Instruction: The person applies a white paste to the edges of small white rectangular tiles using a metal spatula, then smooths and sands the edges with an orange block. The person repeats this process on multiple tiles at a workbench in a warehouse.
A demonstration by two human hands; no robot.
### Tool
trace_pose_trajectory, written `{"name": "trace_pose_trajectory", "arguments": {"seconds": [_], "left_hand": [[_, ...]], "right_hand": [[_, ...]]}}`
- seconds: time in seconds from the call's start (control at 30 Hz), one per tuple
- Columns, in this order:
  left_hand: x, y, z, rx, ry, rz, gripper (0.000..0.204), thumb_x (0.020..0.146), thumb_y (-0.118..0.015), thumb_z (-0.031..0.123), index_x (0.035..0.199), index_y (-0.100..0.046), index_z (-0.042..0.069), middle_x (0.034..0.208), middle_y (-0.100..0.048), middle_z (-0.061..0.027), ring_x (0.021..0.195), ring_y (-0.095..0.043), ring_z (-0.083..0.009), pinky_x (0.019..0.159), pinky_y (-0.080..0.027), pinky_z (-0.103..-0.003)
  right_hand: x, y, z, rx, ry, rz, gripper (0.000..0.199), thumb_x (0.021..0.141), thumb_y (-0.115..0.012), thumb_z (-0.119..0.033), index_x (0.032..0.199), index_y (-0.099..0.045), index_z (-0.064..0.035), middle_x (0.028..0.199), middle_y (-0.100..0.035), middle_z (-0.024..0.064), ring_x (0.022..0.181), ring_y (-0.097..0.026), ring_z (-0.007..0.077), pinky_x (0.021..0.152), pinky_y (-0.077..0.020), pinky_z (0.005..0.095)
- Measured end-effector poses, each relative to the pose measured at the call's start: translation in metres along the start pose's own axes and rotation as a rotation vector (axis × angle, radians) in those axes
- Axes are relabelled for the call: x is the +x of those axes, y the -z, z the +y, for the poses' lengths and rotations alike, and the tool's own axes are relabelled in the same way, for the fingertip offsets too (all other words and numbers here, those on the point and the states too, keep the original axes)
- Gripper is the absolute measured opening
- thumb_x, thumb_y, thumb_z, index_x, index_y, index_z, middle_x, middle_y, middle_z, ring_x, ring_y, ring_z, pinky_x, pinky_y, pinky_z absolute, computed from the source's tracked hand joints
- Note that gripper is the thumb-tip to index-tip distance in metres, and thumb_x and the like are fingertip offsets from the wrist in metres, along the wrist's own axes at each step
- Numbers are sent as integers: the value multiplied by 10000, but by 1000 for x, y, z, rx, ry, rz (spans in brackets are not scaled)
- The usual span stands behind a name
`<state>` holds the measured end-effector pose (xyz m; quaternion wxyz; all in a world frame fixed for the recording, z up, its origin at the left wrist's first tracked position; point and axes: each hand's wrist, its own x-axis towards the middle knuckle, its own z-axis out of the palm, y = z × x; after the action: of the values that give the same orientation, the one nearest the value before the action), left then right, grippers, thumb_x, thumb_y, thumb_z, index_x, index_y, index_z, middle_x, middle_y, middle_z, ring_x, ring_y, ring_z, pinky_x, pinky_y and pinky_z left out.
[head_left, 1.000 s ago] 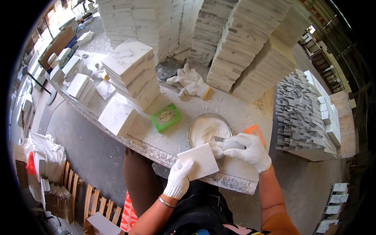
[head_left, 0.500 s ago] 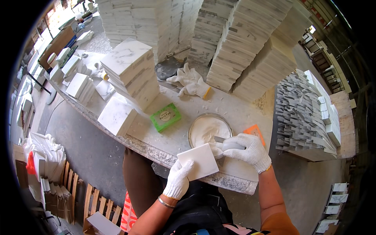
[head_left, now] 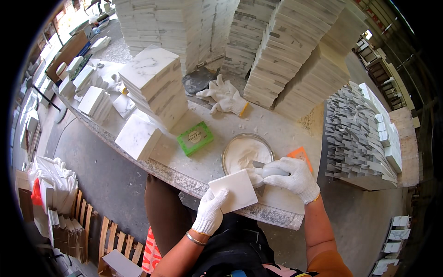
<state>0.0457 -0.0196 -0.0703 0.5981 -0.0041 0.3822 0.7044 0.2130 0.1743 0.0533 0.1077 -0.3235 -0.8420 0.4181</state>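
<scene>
My left hand [head_left: 210, 213], in a white knit glove, grips a square white marble tile [head_left: 239, 193] by its lower left corner, thumb on top. The tile is tilted over the table's front edge. In my gloved right hand [head_left: 295, 179] is a putty knife [head_left: 280, 169] with a grey handle; its blade is mostly hidden by the fingers and lies by the tile's right edge. Just beyond the tile stands a round metal bowl [head_left: 223, 161] of white paste [head_left: 243, 150]. An orange block [head_left: 300, 156] lies partly behind my right hand.
A green hand pad [head_left: 195, 138] lies left of the bowl, with a loose glove [head_left: 224, 96] farther back. Tile stacks [head_left: 157, 87] stand on the left, and tall stone stacks [head_left: 295, 51] line the back. The table's rough front edge [head_left: 184, 181] is chipped.
</scene>
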Motion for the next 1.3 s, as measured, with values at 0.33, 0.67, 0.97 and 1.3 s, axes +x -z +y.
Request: {"name": "trace_pose_trajectory", "arguments": {"seconds": [0.33,0.67,0.97,1.3], "left_hand": [[-1,-2,2,8,-5,11,364,1001,-667,137,1332,-590,6,1192,-670,-47,1061,-646,-150,936,-530,-315],[3,1,-1,27,-22,-14,427,995,-665,150,1380,-544,11,1234,-653,-64,1087,-652,-184,945,-547,-353],[-1,2,2,34,2,-3,439,989,-667,151,1387,-540,13,1206,-662,-64,1069,-662,-186,933,-552,-349],[1,4,0,35,-1,-12,446,986,-670,153,1396,-548,29,1242,-661,-65,1107,-657,-196,970,-540,-364]], "right_hand": [[1,18,45,599,-173,116,369,856,-828,-127,1179,-720,13,1073,-735,43,965,-668,127,886,-533,284],[58,18,88,400,-157,300,282,873,-786,-68,1138,-693,-34,1088,-703,48,1007,-638,136,903,-531,300],[58,9,63,191,-217,282,261,887,-703,-58,1148,-700,-50,1083,-731,73,1006,-688,178,912,-549,317],[-13,-4,24,-290,-12,318,227,892,-773,-205,1083,-775,-82,959,-753,101,827,-708,242,741,-555,346]]}}
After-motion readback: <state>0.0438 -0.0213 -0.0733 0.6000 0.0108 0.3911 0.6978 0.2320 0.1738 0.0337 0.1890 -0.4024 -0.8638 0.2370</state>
